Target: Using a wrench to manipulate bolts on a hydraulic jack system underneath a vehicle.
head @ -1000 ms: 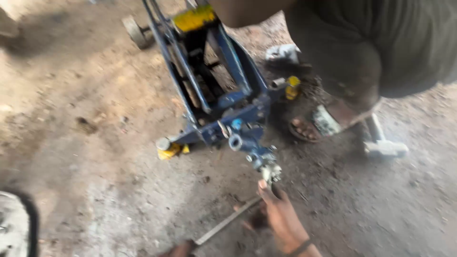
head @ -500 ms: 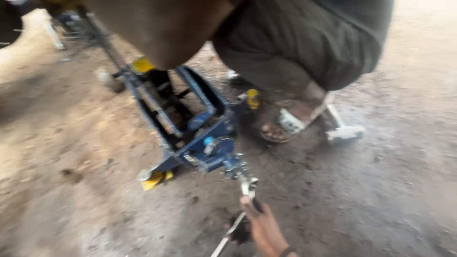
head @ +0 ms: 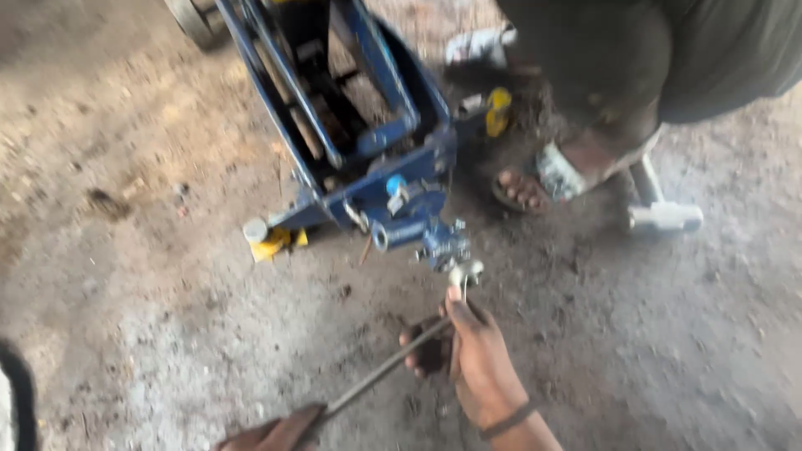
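Blue jack [head: 368, 159] on dirt floor [head: 150, 276], yellow caps at 9 and 1 o'clock. Right hand [head: 476, 359] at 6 o'clock, fingers closed on rod [head: 388, 372]; left hand [head: 276, 430] gripping rod's lower end.

Floor jack [head: 368, 159]: blue-painted metal, scuffed, oily, dull sheen. Caster [head: 256, 230]: bare grey metal on yellow bracket. Thin rod [head: 380, 376]: plain steel, matt. Ground [head: 150, 317]: rough, dusty, stained concrete. Mallet head [head: 666, 217]: pale, smooth metal.
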